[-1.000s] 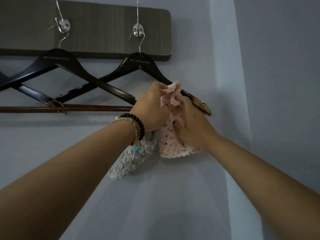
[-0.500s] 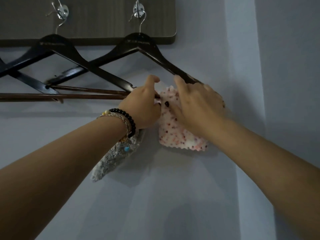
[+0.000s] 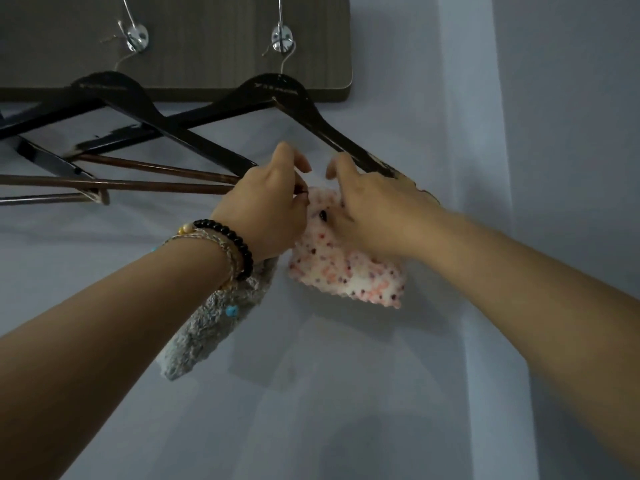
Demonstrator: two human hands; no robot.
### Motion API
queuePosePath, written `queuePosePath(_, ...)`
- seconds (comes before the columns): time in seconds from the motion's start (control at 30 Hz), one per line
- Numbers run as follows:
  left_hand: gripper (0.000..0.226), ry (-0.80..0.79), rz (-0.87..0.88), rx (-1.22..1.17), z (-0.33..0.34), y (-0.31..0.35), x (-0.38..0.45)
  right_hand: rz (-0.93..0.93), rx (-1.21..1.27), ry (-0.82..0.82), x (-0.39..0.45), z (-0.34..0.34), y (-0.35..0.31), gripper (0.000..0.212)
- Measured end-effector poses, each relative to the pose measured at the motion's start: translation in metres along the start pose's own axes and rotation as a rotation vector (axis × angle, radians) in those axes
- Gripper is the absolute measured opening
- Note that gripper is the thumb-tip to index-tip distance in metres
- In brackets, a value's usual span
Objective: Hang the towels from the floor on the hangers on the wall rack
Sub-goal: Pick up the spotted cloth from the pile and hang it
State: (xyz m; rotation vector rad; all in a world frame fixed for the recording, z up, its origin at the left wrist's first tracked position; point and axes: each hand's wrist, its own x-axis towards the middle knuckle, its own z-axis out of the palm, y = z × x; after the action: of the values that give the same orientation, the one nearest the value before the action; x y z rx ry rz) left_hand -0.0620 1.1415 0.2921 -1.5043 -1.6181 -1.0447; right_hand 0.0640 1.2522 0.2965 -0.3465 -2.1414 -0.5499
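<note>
Two hangers (image 3: 145, 109) cross left, bars by left hand (image 3: 266, 209).

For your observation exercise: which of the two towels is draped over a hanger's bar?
The pink-spotted white towel, draped over the right-hand hanger. The grey fluffy towel merely dangles under the left hand.

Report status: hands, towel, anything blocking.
Both hands, left and right, on spotted towel at right hanger. Grey towel under left wrist. Nothing blocking.
</note>
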Motion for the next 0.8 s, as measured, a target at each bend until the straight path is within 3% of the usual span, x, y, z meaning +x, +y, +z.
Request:
queuePosePath(0.13, 0.040, 0.029, 0.040, 0.013, -0.010, -0.008, -0.007, -0.004, -0.095, -0.048, 0.006, -0.002, 0.013, 0.026)
queuePosePath(0.37, 0.056, 0.042, 0.036, 0.135, -0.034, -0.038, -0.024, -0.100, -0.426, 0.286, -0.003, -0.002, 0.017, 0.034)
queuePosePath(0.6, 0.069, 0.061, 0.066, 0.256, -0.037, -0.069, -0.037, -0.141, -0.501, 0.423, -0.002, -0.009, 0.027, 0.030)
queuePosePath(0.8, 0.081, 0.219, 0.087, 0.249, -0.040, -0.084, -0.049, -0.152, -0.528, 0.526, 0.006, -0.023, 0.036, 0.030)
